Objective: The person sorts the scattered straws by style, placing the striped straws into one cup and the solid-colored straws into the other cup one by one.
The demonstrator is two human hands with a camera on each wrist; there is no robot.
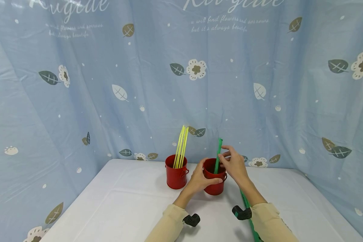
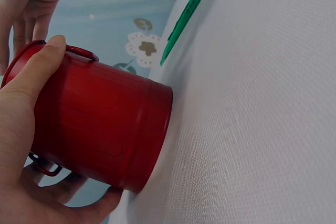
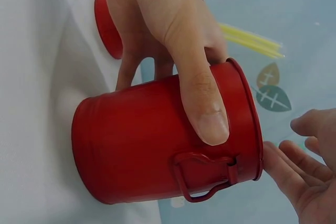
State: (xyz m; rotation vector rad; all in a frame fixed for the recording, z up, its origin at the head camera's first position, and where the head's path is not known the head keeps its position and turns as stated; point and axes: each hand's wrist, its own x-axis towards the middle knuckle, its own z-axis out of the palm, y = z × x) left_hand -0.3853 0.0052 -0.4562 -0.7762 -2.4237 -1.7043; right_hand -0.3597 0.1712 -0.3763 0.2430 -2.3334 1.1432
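My left hand (image 1: 198, 178) grips a small red metal bucket (image 1: 214, 189) from its left side, the thumb across the front just below the rim. In the left wrist view the bucket (image 2: 105, 119) stands on the white cloth with its side handles showing. A green strip (image 1: 217, 156) leans upright inside it, its lower end within the rim. My right hand (image 1: 234, 166) is above the bucket's right side, thumb and fingers around the strip. The right wrist view shows the right hand (image 3: 310, 166) close to the rim, most of the strip hidden.
To the left stands a second red bucket (image 1: 176, 178) holding several thin yellow sticks (image 1: 181, 148). Green material (image 1: 245, 200) lies on the table, partly under the right forearm. A blue patterned curtain (image 1: 157, 84) hangs behind the white table (image 1: 124, 201).
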